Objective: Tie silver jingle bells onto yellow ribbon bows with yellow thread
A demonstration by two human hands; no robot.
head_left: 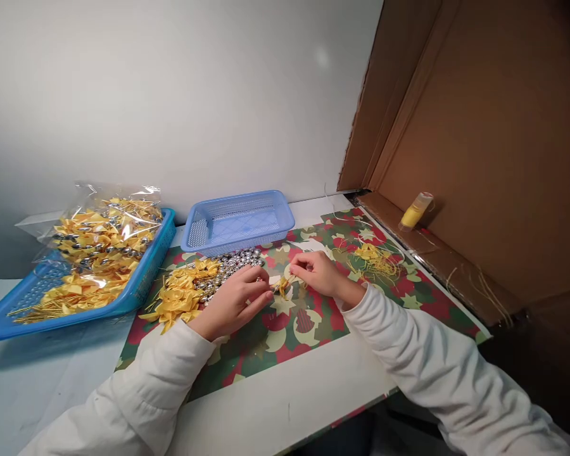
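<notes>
Between my hands is a small yellow ribbon bow (283, 287) with thin yellow strands, just above the patterned sheet. My left hand (237, 299) has its fingers curled and its thumb stretched toward the bow's left side; the fingertips close on its edge. From the right, thumb and forefinger of my right hand (319, 273) pinch the bow's strands. Exactly where the fingers grip is partly hidden. Beside my left hand lie a heap of yellow ribbon bows (178, 294) and a pile of shiny silver beads (235, 261), partly covered by that hand.
A light blue basket (285, 215) stands behind the beads. At left, a blue basket (145, 285) holds bows and a clear bag (109, 231) of beaded bows. Yellow cords (382, 269) lie at right, near a yellow thread spool (415, 212) on the cardboard ledge (475, 285).
</notes>
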